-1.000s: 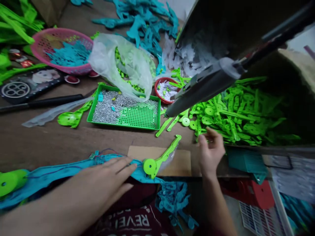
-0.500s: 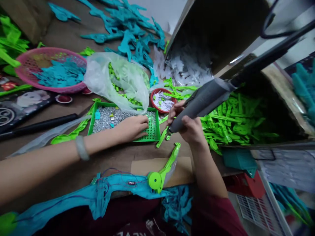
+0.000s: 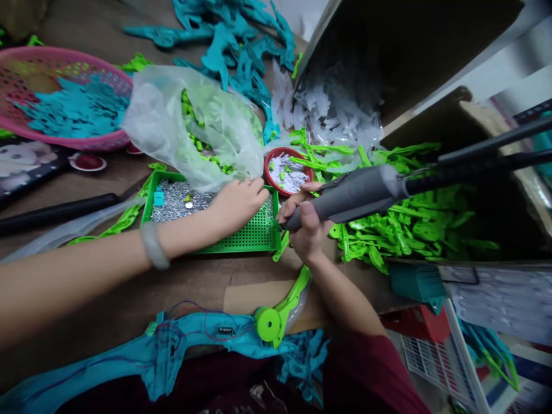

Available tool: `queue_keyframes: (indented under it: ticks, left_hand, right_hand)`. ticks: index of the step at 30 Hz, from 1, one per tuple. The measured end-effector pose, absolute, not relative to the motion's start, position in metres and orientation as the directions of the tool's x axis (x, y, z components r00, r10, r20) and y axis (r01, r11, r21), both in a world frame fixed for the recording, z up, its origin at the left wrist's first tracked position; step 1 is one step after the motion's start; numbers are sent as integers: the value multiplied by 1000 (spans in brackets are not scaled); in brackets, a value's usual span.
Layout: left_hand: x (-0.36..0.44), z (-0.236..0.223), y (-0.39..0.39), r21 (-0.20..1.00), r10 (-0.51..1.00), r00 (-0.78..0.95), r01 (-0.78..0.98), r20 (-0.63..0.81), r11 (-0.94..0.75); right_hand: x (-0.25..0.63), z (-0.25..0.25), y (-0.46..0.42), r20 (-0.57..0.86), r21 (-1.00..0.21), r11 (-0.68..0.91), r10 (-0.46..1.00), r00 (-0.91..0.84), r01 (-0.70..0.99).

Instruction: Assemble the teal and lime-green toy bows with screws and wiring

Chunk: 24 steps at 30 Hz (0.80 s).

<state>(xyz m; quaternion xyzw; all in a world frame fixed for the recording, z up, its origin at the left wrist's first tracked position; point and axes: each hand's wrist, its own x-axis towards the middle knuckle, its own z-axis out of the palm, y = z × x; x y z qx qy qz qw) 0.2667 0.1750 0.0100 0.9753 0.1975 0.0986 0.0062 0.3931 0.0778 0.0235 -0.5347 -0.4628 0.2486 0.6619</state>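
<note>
My right hand (image 3: 311, 233) is wrapped round a grey electric screwdriver (image 3: 357, 192), which is tilted with its tip end to the lower left and its cable off to the right. My left hand (image 3: 239, 207) is over the green tray (image 3: 211, 250) of small metal screws (image 3: 175, 204); its fingers are bent and close together, and whatever they pinch is hidden. Nearest my body lies a long blue plastic toy-gun shell half (image 3: 207, 328) with thin wires and a small metal part. A lime-green piece with a round disc (image 3: 268, 324) sits at its right end.
Behind the tray are a clear plastic bag (image 3: 150, 109) of lime-green bits and a red bowl (image 3: 268, 172) of white pieces. A pink basket (image 3: 92, 141) of blue parts stands left. Lime-green parts (image 3: 401, 230) spill from a cardboard box (image 3: 513, 138) on the right.
My right hand has tipped the screwdriver flatter and brought its lower end left, close to the tray's right edge. My left hand has shifted up along the tray. The view has moved slightly.
</note>
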Motion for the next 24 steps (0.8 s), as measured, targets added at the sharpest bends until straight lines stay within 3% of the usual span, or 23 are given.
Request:
queue_keyframes:
  ticks: [5,9,13,17,21,24]
  left_hand:
    - [262,29,169,14,356,925,357,133,-934]
    - [246,40,124,4,326,937,328,129,-945]
    - [201,45,42,190,235,934,188,269,-964]
    - [161,38,-19,388,367,869,229,332,-893]
    - [160,27,-33,560,457,817,207,352,-802]
    - [180,17,-33,519,339,828,69,447,-852]
  right_hand:
    - [393,16,82,349,-936,272,795,496,222]
    - [392,11,85,334,-941,316,803,493,122]
    - [392,1,87,296,-949,315,842,450,35]
    - [393,-3,89,308,-936,351,844,439,-17]
    - [393,-3,90,319,-927,373,842,436,-44]
    - [392,-5,89,352,-914,404,839,415,-43]
